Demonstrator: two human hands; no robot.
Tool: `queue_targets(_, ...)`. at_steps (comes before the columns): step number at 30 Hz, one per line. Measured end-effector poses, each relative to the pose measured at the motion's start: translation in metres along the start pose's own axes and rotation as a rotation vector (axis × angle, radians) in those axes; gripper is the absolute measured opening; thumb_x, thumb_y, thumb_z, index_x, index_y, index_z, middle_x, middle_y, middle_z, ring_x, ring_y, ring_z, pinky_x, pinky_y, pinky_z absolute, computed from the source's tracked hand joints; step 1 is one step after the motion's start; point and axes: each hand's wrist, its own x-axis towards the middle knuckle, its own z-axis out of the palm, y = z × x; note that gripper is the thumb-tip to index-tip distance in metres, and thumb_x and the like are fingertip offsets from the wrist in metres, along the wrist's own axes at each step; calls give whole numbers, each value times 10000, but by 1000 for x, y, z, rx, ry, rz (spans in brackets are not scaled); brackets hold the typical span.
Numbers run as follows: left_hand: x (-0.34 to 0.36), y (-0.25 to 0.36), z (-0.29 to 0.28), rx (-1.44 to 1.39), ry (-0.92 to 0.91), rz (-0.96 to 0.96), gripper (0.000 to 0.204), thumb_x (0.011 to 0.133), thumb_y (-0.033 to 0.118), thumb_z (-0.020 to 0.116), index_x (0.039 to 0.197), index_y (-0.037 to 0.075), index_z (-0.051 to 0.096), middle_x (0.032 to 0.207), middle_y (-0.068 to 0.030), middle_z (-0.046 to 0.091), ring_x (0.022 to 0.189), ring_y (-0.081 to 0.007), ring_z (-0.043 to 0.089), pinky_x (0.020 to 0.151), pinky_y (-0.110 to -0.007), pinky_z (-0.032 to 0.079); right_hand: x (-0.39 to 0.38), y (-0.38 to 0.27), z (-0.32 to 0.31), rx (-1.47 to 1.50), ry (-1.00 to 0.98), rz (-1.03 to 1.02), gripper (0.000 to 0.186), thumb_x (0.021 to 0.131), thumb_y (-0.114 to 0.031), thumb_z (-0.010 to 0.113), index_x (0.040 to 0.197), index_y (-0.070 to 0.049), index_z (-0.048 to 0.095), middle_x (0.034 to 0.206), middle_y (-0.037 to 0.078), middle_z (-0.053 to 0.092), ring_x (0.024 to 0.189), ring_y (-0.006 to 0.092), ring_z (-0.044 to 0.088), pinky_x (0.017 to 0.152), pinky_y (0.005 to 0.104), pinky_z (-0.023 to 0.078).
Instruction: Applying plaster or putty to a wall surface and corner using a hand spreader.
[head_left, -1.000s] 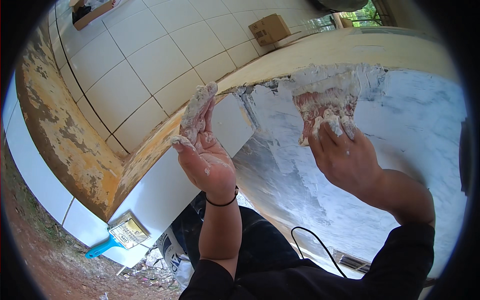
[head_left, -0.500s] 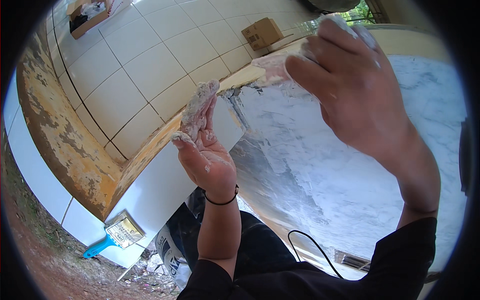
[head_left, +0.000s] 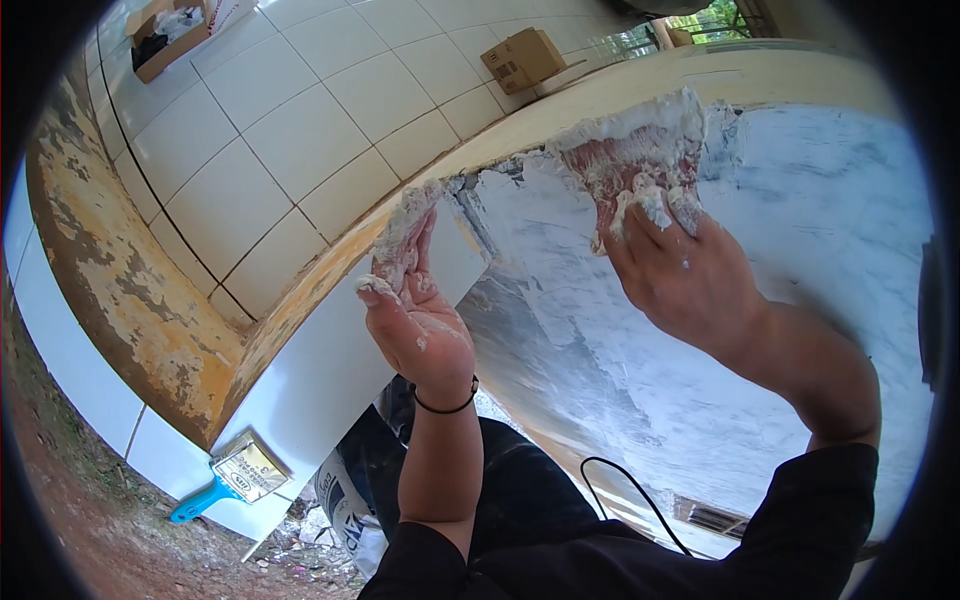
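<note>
In the head view, the left hand [head_left: 425,335] is raised and grips nothing; its fingers lie close together and point up and away, the thumb stands apart from them, and the palm is turned mostly toward the right; thick, pale putty [head_left: 408,215] coats the fingers and thumb tip, with small spots on the palm; a thin black band [head_left: 447,407] circles the wrist. The right hand [head_left: 690,275] pinches a flat, reddish scraper [head_left: 588,170], its putty-smeared fingers laid on the near face; the thumb is hidden, so its place I cannot tell; the scraper is at the top edge of the white, grey-streaked wall [head_left: 570,300], with a thick ridge of putty along its far edge; rough patches show on the wall to both sides of it.

Left of the left hand runs a low ledge [head_left: 140,310] with flaking yellow paint, and beyond it a floor [head_left: 290,170] of pale square tiles; a closed cardboard box [head_left: 525,62] and an open box [head_left: 170,55] stand there; a blue-handled brush [head_left: 242,474] lies on white tiles [head_left: 310,380] at lower left; near it is a printed sack [head_left: 345,505], partly hidden.
</note>
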Motion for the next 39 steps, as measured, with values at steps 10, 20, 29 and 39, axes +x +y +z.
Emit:
queue_targets(10, 4, 14, -3, 15, -16, 28, 607, 912, 372, 164, 1079, -120, 478, 1056, -256, 529, 1027, -342, 514, 947, -431, 365, -14, -11, -72, 214, 117, 47, 209, 568, -148, 585, 764, -91, 626, 758, 61, 558, 805, 163, 504, 643, 334, 419)
queue_targets(20, 16, 31, 25, -96, -173, 75, 638, 912, 415, 193, 1129, -140, 418, 1120, -267, 485, 1094, -338, 463, 977, -419, 311, 37, 18, -24, -45, 125, 169, 163, 638, -148, 563, 781, -92, 619, 860, 48, 588, 936, 165, 492, 754, 290, 383)
queue_targets(29, 14, 15, 49, -107, -252, -27, 654, 900, 442, 218, 1131, -142, 402, 1132, -242, 471, 1106, -301, 443, 987, -373, 285, -28, -8, -30, 70, 39, 74, 200, 633, -150, 578, 815, -82, 624, 854, 81, 582, 898, 189, 512, 744, 322, 416)
queue_targets(39, 21, 46, 48, -98, -195, 93, 664, 892, 410, 118, 1162, -135, 383, 1124, -310, 459, 1095, -392, 442, 976, -449, 317, -4, 4, -65, -99, 289, 63, 159, 639, -187, 605, 785, -140, 646, 780, 43, 570, 788, 158, 501, 642, 323, 375)
